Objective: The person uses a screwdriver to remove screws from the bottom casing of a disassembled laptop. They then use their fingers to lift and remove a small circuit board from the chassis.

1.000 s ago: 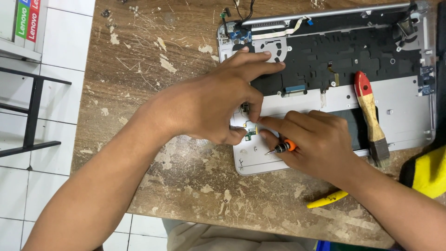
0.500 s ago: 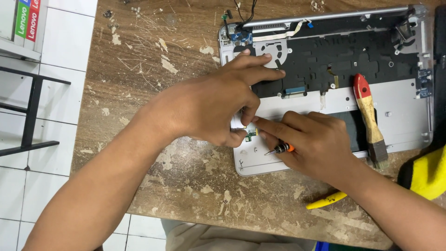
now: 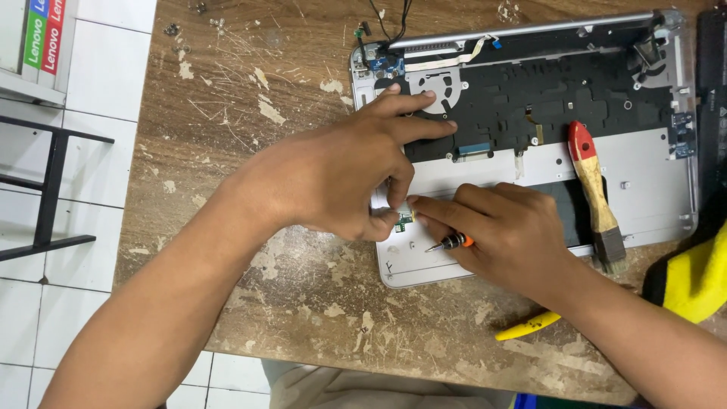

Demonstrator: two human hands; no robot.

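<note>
Laptop shell on bench | left hand still pinching small green board | right hand clenched on screwdriver, barely shifted; work continues at shell's front-left corner.

- Worktable: wooden top, brown, heavily worn; surface scratched and flecked with pale patches where the finish has chipped away; left edge runs down the frame, front edge slants across the bottom.
- Floor: white square tiles with thin grey grout lines, visible left of the table and below its front edge.
- Metal frame: black, thin bars, standing on the tiles at the left, well apart from the table.
- Light: even and bright, with soft shadows.
</note>
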